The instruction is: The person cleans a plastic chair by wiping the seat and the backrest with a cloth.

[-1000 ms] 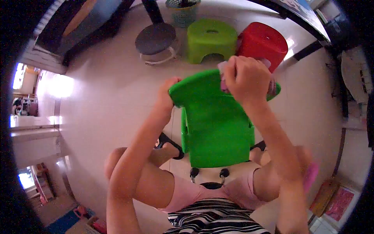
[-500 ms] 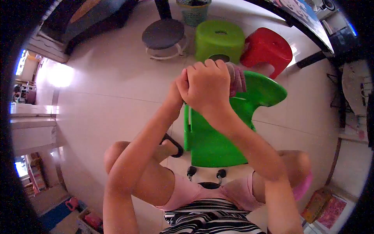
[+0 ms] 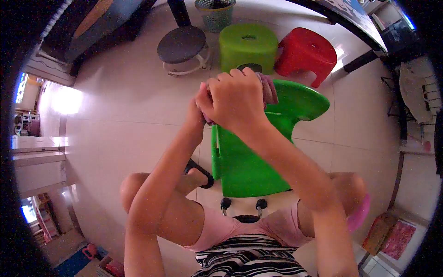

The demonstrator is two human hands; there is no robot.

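Note:
My right hand (image 3: 236,94) is closed around a bunched pinkish-mauve cloth (image 3: 269,90), whose folded end sticks out past the fingers on the right. Close against it, my left hand (image 3: 197,113) is mostly hidden; its thumb side shows, and a bit of the same cloth peeks out below it. Both hands are together over the upper left part of a green plastic chair (image 3: 254,161), which stands between my knees. Whether the cloth touches the chair, I cannot tell.
Beyond the chair stand a round grey-topped stool (image 3: 182,45), a lime-green plastic stool (image 3: 249,44) and a red plastic stool (image 3: 308,53). A mesh basket (image 3: 216,16) is behind them. A dark-legged table (image 3: 362,60) is at upper right.
The view has shifted slightly, so chair and stools appear further left. My hands remain together on the cloth, and a little of it now shows beneath the left hand.

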